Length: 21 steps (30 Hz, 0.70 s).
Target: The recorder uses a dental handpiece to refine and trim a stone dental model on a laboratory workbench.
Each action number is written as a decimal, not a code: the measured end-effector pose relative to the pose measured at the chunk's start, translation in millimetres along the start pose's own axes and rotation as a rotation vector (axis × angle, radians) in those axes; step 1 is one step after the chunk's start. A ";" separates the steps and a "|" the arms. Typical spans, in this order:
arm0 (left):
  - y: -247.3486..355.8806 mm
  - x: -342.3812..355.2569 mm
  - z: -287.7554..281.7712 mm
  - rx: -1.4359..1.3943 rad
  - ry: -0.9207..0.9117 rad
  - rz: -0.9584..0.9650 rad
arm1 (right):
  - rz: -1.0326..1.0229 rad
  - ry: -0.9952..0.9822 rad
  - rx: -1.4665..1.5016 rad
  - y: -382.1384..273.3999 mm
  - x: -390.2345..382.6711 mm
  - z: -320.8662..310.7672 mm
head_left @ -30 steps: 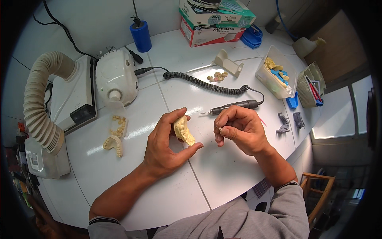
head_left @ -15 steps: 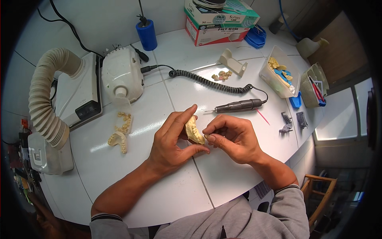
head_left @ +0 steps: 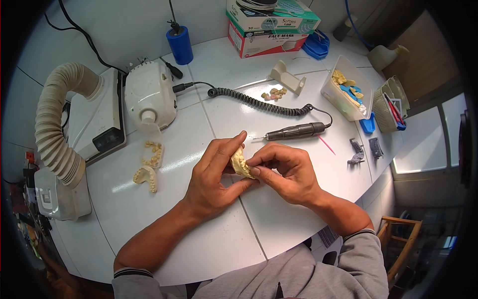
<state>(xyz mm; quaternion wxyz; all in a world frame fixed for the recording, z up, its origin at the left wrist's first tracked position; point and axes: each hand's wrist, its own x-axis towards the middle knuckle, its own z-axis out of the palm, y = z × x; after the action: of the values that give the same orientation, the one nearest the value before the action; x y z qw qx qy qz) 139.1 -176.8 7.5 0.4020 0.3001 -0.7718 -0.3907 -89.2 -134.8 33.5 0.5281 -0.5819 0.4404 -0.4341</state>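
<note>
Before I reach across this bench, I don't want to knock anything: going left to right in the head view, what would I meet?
Ribbed hose → white machine → blue canister → left hand → yellowish teeth model → right hand → clear tub → woven basket.
</note>
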 end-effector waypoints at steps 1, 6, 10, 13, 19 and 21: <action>-0.8 0.2 0.2 0.032 0.012 0.028 | -0.033 0.001 -0.010 0.7 0.4 0.4; 1.4 -1.5 0.1 0.072 0.012 0.025 | -0.079 0.048 -0.013 5.0 0.3 0.9; 4.1 -2.6 1.5 0.109 0.034 0.044 | -0.166 0.074 -0.099 8.5 1.7 -0.1; 0.9 -4.0 2.0 0.139 0.048 0.060 | -0.164 0.063 -0.158 0.8 2.8 -0.5; -0.1 -4.2 3.7 0.174 0.056 0.111 | -0.197 0.078 -0.276 -7.2 2.8 0.4; 0.8 -4.5 3.4 0.180 0.056 0.107 | -0.195 0.072 -0.275 -6.6 3.3 0.1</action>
<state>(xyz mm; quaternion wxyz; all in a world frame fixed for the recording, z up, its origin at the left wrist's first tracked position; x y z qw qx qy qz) 138.3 -171.7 5.2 0.4154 0.3040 -0.8071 -0.2891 -87.9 -137.6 40.2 0.3828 -0.6726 0.4558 -0.4398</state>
